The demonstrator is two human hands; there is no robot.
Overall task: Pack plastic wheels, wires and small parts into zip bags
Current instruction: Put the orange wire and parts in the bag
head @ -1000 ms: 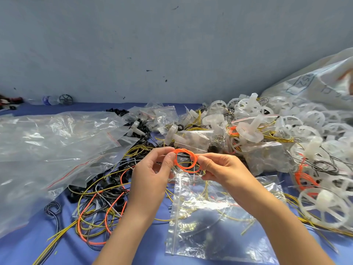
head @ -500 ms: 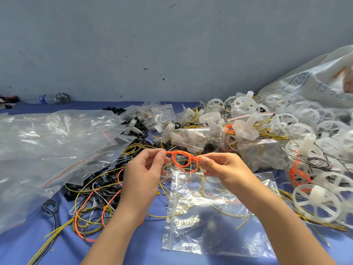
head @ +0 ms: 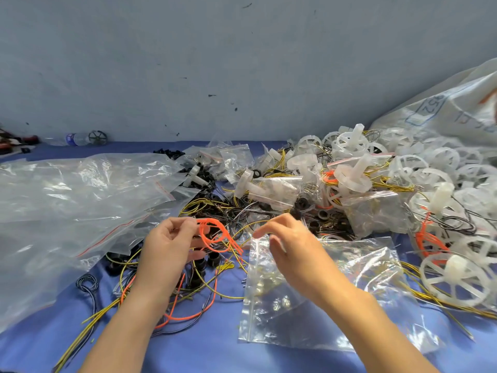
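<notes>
My left hand (head: 166,246) pinches a coiled orange wire (head: 217,236) above the blue table; the wire's loose ends point right. My right hand (head: 291,243) hovers just right of the coil, fingers spread, over the top edge of a clear zip bag (head: 336,297) lying flat with small parts and yellow wires inside. White plastic wheels (head: 454,278) are heaped at the right. Loose yellow, orange and black wires (head: 199,292) lie tangled under my left forearm.
Large clear plastic bags (head: 67,211) cover the left of the table. Filled small zip bags (head: 271,192) and black ring parts (head: 304,205) pile up in the middle. A big white sack (head: 451,109) leans at the back right. A bottle (head: 75,138) lies against the wall.
My right hand has let go of the orange coil and moved down and right toward the zip bag's mouth. My left hand keeps the coil, whose ends have sprung loose.
</notes>
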